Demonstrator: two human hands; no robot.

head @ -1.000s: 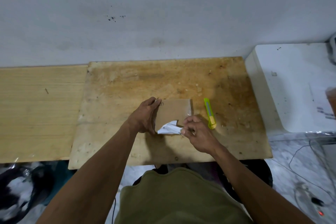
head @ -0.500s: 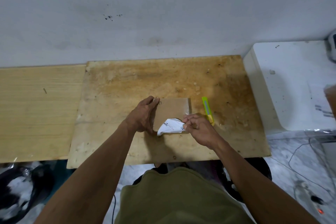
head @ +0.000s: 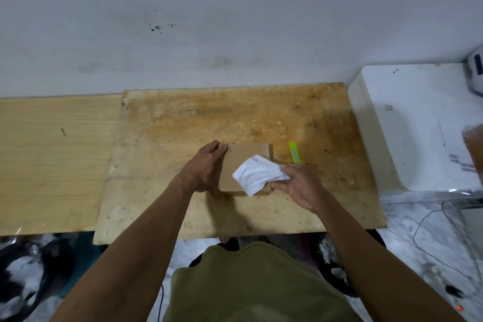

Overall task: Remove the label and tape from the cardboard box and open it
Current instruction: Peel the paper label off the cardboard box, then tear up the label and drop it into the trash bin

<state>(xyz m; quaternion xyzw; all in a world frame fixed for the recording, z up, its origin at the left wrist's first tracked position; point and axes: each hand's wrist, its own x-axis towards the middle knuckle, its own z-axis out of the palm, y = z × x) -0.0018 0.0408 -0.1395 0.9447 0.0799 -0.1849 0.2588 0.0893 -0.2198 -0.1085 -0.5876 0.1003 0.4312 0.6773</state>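
A small flat cardboard box [head: 241,159] lies on the stained plywood board [head: 183,123]. My left hand [head: 205,168] presses against the box's left side and holds it in place. A white paper label [head: 258,175] is peeled up from the box top and curls over its right near part. My right hand [head: 300,187] pinches the label's right edge between thumb and fingers, beside the box's right near corner. Whether the label still sticks to the box somewhere is hidden under the paper.
A yellow-green utility knife [head: 294,153] lies just right of the box, partly behind my right hand. A white appliance [head: 407,123] stands at the right of the board, a lighter wooden panel [head: 52,159] at the left. Cables lie on the floor at the lower right.
The label has come much further off the box, from a small lifted corner to a large loose sheet. My right hand has pulled it up and to the right. The left hand stays put.
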